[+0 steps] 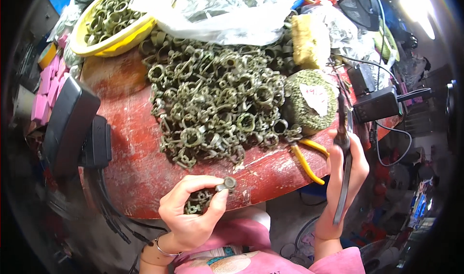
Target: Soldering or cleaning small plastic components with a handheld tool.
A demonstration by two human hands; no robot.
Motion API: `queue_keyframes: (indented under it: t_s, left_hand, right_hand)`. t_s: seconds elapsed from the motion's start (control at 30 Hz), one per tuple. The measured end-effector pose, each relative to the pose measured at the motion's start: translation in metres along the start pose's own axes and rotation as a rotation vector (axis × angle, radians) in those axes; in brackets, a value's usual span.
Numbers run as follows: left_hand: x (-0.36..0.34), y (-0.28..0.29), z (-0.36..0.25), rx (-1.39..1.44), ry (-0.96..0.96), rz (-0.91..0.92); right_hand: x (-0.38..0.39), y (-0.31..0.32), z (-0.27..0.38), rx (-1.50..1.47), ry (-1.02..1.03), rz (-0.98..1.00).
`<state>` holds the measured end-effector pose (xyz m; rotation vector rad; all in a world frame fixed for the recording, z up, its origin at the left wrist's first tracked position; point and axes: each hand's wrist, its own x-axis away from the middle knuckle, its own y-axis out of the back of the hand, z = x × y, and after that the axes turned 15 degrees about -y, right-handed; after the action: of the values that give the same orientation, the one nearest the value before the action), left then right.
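Observation:
Near the table's front edge, my left hand (191,209) pinches a small round metal ring piece (229,182) between thumb and forefinger. More dark metal ring pieces (195,201) are gathered in its palm under the curled fingers. On the right, my right hand (355,170) is raised, closed around a long, dark metal hand tool (344,163); its exact kind is unclear. Between the hands, yellow-handled pliers (305,164) lie at the table edge, their jaws not clearly visible. A large heap of similar ring pieces (212,95) covers the middle of the red table (130,143).
A yellow basin (113,47) of ring pieces stands at the far left, beside a clear plastic bag (227,18). A yellow sponge-like block (310,41) and a greenish roll (314,102) border the heap's right. Black devices (72,119) and cables flank the left; a black adapter (377,104) sits right.

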<state>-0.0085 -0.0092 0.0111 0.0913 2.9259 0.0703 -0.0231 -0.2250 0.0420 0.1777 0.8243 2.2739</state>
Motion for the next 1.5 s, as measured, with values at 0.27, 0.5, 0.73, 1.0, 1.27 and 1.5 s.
queue_keyframes:
  t_s: [0.27, 0.5, 0.73, 1.0, 1.27, 1.5]
  left_hand:
    - [0.001, 0.003, 0.014, -0.025, -0.143, 0.054]
    - [-0.001, 0.003, 0.007, -0.034, -0.047, -0.007]
    - [-0.008, 0.007, 0.006, -0.112, -0.117, -0.012]
    - [-0.008, 0.009, 0.007, -0.104, -0.116, 0.003]
    - [-0.006, 0.009, 0.005, -0.085, -0.061, 0.003]
    - [-0.007, 0.009, 0.004, -0.067, -0.034, 0.009]
  right_hand:
    - [-0.065, -0.008, -0.007, 0.398, 0.271, -0.239]
    - [-0.044, -0.005, 0.001, 0.358, 0.193, -0.232]
    - [0.03, -0.005, -0.013, 0.263, 0.353, 0.332]
    - [0.042, -0.014, -0.024, 0.228, 0.416, 0.515]
    - [0.042, -0.014, -0.024, 0.297, 0.454, 0.555]
    - [0.041, -0.013, -0.021, 0.323, 0.457, 0.565]
